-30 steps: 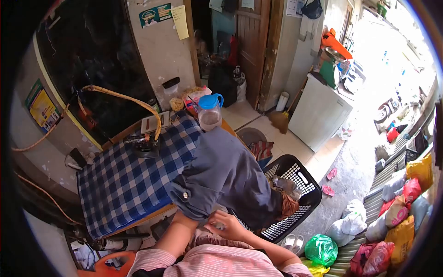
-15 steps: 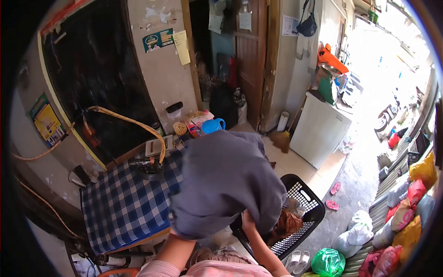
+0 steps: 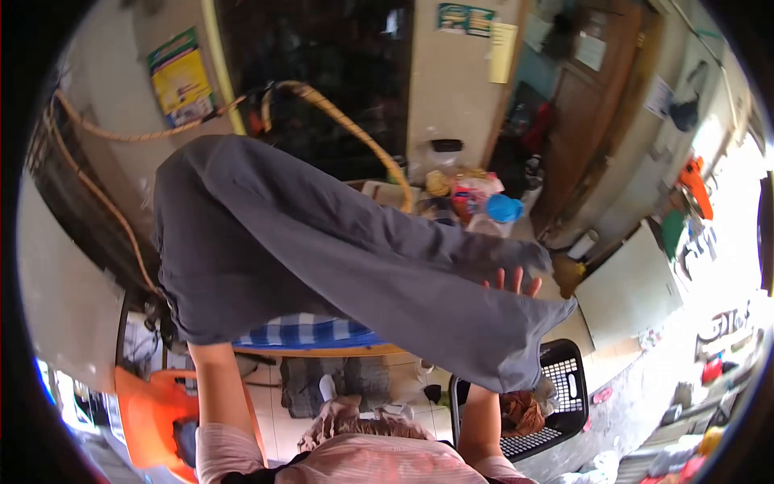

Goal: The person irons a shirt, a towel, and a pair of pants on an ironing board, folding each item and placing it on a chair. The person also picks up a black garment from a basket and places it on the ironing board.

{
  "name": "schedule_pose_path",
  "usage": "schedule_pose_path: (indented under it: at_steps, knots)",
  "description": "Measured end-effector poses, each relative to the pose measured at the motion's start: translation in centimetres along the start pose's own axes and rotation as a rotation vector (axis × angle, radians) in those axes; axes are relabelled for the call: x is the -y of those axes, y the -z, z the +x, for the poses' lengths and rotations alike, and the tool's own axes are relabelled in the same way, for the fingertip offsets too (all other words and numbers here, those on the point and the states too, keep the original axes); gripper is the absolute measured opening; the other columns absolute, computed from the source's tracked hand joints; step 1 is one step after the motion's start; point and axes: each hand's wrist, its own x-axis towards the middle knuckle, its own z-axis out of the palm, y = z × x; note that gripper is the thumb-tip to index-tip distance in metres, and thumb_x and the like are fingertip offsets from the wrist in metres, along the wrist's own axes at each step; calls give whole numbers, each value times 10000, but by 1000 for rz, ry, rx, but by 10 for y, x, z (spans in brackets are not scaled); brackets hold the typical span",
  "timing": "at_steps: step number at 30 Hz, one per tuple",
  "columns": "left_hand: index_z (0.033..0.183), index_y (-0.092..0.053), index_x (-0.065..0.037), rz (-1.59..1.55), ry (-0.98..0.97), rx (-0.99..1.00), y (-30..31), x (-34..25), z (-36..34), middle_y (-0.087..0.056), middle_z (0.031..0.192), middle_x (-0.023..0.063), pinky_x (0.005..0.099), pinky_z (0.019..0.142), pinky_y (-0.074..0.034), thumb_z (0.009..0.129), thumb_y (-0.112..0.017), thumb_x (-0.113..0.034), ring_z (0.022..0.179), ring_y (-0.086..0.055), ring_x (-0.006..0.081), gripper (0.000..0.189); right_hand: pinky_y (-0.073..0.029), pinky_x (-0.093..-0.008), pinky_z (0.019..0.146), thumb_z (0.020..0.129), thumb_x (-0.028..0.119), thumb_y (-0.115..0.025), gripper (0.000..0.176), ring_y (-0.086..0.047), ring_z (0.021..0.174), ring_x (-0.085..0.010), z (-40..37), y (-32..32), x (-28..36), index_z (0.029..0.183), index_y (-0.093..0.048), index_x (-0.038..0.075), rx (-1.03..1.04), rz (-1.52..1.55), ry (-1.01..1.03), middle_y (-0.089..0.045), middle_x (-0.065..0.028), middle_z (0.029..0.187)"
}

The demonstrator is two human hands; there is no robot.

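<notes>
A large grey garment (image 3: 322, 250) hangs spread wide in the air in front of me, above the table. My left forearm (image 3: 216, 387) rises to its lower left corner, where the hand itself is hidden inside the cloth and holds it up. My right hand (image 3: 512, 281) is behind the garment's right end, with only the spread fingertips showing above the edge and the cloth draped over it. The garment hides most of the table with the blue checked cloth (image 3: 306, 329).
A black laundry basket (image 3: 568, 379) with clothes in it stands on the floor at lower right. An orange plastic thing (image 3: 149, 411) is at lower left. A blue-lidded jug (image 3: 505, 208) and clutter sit at the table's far end. A white cabinet (image 3: 629, 290) stands at right.
The grey garment went from a bunched heap beside the basket to being lifted high and stretched out between both hands. My view has swung left and tilted.
</notes>
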Motion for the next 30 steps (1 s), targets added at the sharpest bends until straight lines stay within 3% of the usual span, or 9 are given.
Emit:
schedule_pose_path:
  at_steps: [3,10,12,14,18,22,24,26,30]
  knots:
    - [1241,-523,-90,-65,-57,-60,73,-25,56,-462,1377,107,414,1075,-341,896,-539,-405,1257,-437,307,468,-355,-487,1055,979,494,-401,577,-455,1241,-332,-9,-7,-59,1441,-360,150,28,130,-436,-458,-123,1385]
    - [1257,-524,-93,-277,164,-188,302,54,104,-463,1382,104,417,1075,-343,906,-526,-439,1260,-438,307,493,-334,-484,1074,934,593,-424,721,-439,1265,-310,-93,326,-180,1421,-377,62,133,774,-873,-433,-117,1419]
    - [1261,-524,-94,-402,183,-112,350,76,78,-464,1383,104,418,1076,-344,909,-523,-449,1260,-438,307,500,-453,-404,956,849,713,-451,762,-596,1048,-276,-103,231,-144,1151,-608,31,103,230,-955,-646,-126,1096]
    - [1266,-524,-95,-473,182,-16,378,77,65,-464,1384,103,419,1076,-344,912,-519,-458,1261,-438,307,508,-466,-357,928,813,765,-440,813,-600,1035,-238,-96,213,-130,1183,-601,60,-324,-238,-867,-645,-123,1118]
    - [1327,-509,-66,-392,224,-309,384,59,84,-522,1350,94,445,1045,-393,917,-368,-625,1227,-495,300,708,-466,-361,948,860,651,-522,746,-596,1073,-243,-66,187,-126,1290,-544,41,-89,-778,-1129,-636,-143,1164]
    - [1134,-617,-53,51,402,-445,368,31,120,-650,1101,53,415,858,-519,842,-625,-357,974,-632,254,421,-507,-354,713,854,476,-670,509,-652,806,-190,-36,124,-165,1012,-666,-8,527,-1862,-699,-699,-86,881]
    - [1082,-619,-52,62,386,-512,348,7,136,-654,1044,47,389,810,-531,781,-664,-244,908,-641,237,360,-485,-387,744,888,425,-640,469,-638,831,-215,11,125,-168,954,-669,-38,280,-1888,-573,-687,-117,860]
    - [1049,-619,-50,76,468,-448,359,-12,150,-653,1031,79,404,844,-511,757,-672,-271,938,-626,254,371,-491,-399,733,894,427,-625,475,-653,813,-258,35,48,-160,953,-660,-43,378,-2009,-459,-683,-179,846]
    - [1087,-585,-62,247,352,-567,336,-25,127,-616,1035,74,384,833,-510,737,-679,-279,938,-608,235,422,-492,-448,728,899,416,-607,465,-661,821,-391,83,125,-165,952,-643,-44,589,-1940,-225,-667,-251,840]
